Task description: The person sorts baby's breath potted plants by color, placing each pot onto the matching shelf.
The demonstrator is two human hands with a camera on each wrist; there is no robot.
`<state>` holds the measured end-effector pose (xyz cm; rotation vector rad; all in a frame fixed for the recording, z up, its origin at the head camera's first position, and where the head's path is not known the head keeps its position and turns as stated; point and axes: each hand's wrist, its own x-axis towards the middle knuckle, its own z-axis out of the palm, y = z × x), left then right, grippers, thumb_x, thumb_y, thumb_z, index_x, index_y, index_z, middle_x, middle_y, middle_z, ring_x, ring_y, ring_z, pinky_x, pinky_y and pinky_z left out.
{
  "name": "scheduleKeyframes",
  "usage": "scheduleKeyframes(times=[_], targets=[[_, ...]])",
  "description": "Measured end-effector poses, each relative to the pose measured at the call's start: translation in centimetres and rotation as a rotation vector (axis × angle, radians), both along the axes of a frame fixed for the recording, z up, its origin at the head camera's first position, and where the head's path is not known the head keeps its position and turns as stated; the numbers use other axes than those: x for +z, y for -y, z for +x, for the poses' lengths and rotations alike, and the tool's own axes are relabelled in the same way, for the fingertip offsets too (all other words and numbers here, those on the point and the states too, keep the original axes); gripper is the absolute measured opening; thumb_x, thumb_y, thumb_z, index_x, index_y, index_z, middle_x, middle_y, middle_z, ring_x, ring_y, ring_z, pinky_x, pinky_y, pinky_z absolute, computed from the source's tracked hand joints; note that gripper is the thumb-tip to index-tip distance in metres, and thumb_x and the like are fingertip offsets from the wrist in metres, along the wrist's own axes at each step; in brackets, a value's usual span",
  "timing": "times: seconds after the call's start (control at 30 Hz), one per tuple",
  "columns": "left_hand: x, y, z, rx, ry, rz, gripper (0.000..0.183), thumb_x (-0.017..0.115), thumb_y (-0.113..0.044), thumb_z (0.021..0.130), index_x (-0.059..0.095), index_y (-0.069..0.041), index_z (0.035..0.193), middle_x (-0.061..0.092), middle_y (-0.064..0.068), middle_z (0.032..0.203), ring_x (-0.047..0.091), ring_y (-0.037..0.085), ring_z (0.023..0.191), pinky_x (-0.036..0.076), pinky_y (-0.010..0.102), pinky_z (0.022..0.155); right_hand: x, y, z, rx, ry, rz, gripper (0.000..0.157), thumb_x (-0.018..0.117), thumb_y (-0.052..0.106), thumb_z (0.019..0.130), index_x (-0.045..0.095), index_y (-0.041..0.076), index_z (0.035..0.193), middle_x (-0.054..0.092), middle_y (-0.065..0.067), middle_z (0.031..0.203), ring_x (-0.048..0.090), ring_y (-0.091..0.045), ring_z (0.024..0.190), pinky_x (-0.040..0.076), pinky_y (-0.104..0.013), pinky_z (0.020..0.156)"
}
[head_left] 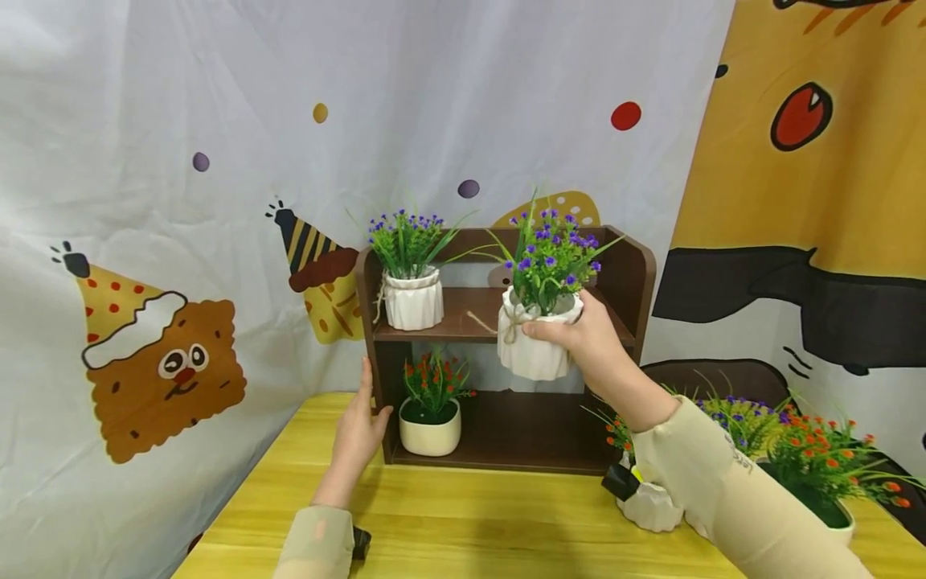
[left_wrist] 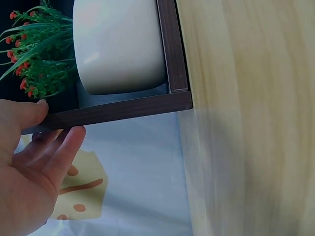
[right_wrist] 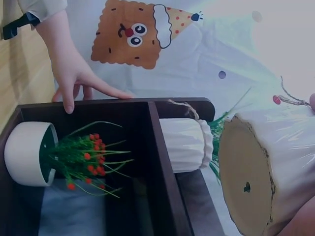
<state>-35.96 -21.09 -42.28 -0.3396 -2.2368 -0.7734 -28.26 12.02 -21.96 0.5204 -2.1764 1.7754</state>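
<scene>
Your right hand (head_left: 592, 339): clamped round one pot (head_left: 534, 358), aloft before the shelf's upper tier (head_left: 463, 304). Your left hand (head_left: 358, 434): pinching the shelf's side (left_wrist: 123, 109). Hazards: glossy pot could slip if your hold slackens; loose twine (head_left: 513, 316) could snag the shelf.

Front-left of the shelf (head_left: 535, 426), the cream left sleeve (head_left: 313, 547) has a pinkish patch (head_left: 319, 528) and a black block (head_left: 361, 543) at its cuff; front-right, the cream right sleeve (head_left: 745, 498) bears small dark lettering (head_left: 738, 454).
</scene>
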Motion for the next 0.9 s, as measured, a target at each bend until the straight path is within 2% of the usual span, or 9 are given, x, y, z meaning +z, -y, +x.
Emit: scheduleKeyframes(times=[0.3, 0.53, 0.9], targets=[[0.0, 0.1, 0.0, -0.011, 0.016, 0.041, 0.102, 0.073, 0.000, 0.084, 0.006, -0.021, 0.158, 0.057, 0.031, 0.124, 0.063, 0.036, 0.075, 0.050, 0.048, 0.062, 2.6, 0.5, -1.2, -0.016, 0.022, -0.039, 0.071, 0.077, 0.012, 0.080, 0.042, 0.004, 0.141, 0.055, -0.014, 0.128, 0.057, -0.024, 0.106, 0.051, -0.036, 0.083], [0.0, 0.0, 0.2, -0.005, 0.035, 0.051, 0.101, 0.073, -0.001, 0.084, 0.007, -0.021, 0.158, 0.058, 0.031, 0.123, 0.063, 0.034, 0.075, 0.049, 0.049, 0.063, 4.2, 1.2, -2.3, -0.001, -0.036, -0.066, 0.064, 0.077, 0.013, 0.079, 0.048, 0.005, 0.136, 0.059, -0.011, 0.123, 0.059, -0.022, 0.103, 0.052, -0.034, 0.079], [-0.1, 0.0, 0.1, -0.015, 0.029, 0.054, 0.099, 0.073, -0.001, 0.085, 0.008, -0.018, 0.158, 0.057, 0.032, 0.122, 0.063, 0.034, 0.073, 0.050, 0.047, 0.061, 6.1, 2.3, -4.0, -0.066, -0.032, -0.030, 0.063, 0.082, 0.019, 0.076, 0.051, 0.008, 0.130, 0.059, -0.009, 0.119, 0.058, -0.022, 0.102, 0.050, -0.037, 0.083]])
